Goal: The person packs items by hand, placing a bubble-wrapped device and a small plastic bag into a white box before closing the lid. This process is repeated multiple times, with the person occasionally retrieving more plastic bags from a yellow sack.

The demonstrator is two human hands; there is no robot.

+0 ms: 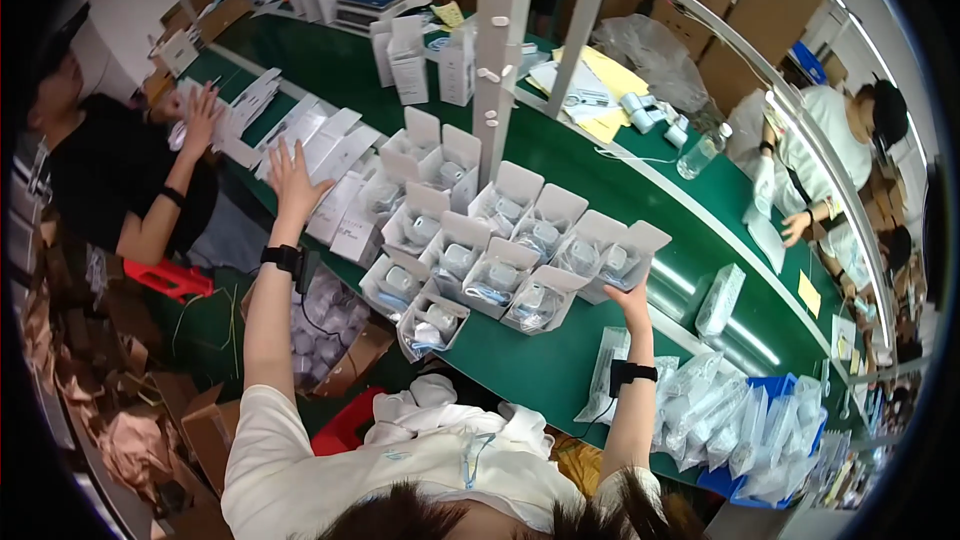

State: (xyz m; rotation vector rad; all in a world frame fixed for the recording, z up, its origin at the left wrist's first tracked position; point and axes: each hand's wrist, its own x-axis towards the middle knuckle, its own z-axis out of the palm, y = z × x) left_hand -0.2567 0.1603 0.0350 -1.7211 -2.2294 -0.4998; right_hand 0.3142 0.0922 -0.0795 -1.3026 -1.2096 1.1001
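Pair of bare hands and arms, spread wide

Landmark: cluster of open white boxes (507, 252).
Left hand (294, 182): beyond the cluster's left side; back up, fingers fanned, thumb stretched toward the cluster.
Left wrist (285, 242): nearly straight; black strap (283, 259), thin dark cable.
Left forearm (268, 325): bare, extended, left of the cluster.
Right hand (630, 300): touching the cluster's right end; thumb and fingers parted at a corner, fingers partly hidden.
Right forearm (629, 425): bare, raised toward the cluster's right end; black band (633, 373), cable attached.
Torso (420, 470): near side of the cluster; white short-sleeved top.
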